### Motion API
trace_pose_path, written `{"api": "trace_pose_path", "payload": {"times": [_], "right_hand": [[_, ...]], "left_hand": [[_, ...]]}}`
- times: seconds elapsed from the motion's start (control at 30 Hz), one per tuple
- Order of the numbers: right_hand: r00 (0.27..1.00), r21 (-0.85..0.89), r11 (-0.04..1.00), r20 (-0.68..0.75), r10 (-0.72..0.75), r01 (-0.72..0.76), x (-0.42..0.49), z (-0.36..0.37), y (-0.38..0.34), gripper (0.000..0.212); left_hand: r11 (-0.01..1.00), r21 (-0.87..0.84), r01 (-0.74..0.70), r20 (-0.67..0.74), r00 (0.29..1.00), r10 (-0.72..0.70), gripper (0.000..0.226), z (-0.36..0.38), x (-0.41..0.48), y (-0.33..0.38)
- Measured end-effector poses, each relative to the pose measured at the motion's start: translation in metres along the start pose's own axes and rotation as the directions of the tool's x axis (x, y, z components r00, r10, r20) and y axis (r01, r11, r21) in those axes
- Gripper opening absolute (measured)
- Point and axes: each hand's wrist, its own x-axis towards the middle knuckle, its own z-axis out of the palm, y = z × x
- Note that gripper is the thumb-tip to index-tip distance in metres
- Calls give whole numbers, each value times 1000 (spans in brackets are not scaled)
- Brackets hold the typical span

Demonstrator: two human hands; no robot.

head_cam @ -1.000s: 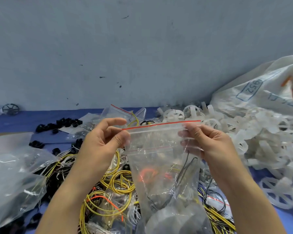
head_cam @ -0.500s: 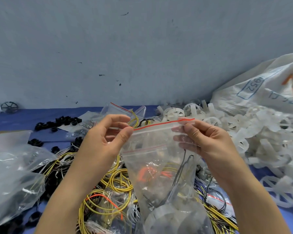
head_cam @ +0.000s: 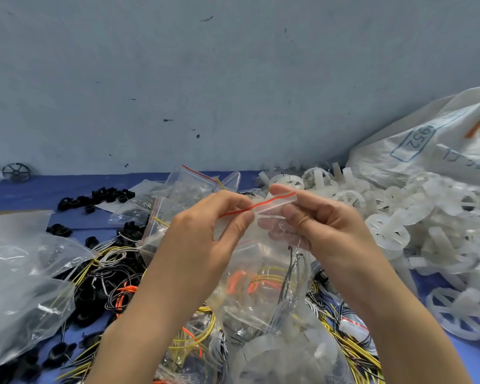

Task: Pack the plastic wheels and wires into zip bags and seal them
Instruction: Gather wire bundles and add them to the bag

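I hold a clear zip bag (head_cam: 269, 295) with a red line along its top strip up in front of me. Inside it lie a white plastic wheel (head_cam: 272, 356) at the bottom and black, orange and yellow wires. My left hand (head_cam: 205, 236) pinches the strip near its middle between thumb and fingers. My right hand (head_cam: 322, 225) pinches the strip's right part. The two hands sit close together, thumbs nearly touching.
A heap of white plastic wheels (head_cam: 416, 217) spreads on the right below a big white sack (head_cam: 432, 145). Yellow, black and orange wire bundles (head_cam: 117, 286) cover the blue table. Filled zip bags (head_cam: 194, 187), black parts (head_cam: 108, 195) and a large clear bag (head_cam: 20, 286) lie to the left.
My hands have come together along the bag's top strip; the left hand slid rightward toward the right hand. The strip now tilts up to the right.
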Motion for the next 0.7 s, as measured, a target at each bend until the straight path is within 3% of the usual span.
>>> {"api": "trace_pose_path", "payload": {"times": [0.27,0.43,0.7], "right_hand": [[999,46,998,14,47,-48,0,2,0,39],[992,79,993,-75,97,-91,-1,8,-2,34],[984,88,995,-167,58,-44,-2,11,2,26]], "left_hand": [[995,-90,39,-8,999,-40,9,1,-1,2],[995,-82,59,-20,998,-61,8,1,0,1],[996,-63,65,-7,998,-65,5,0,-1,1]]}}
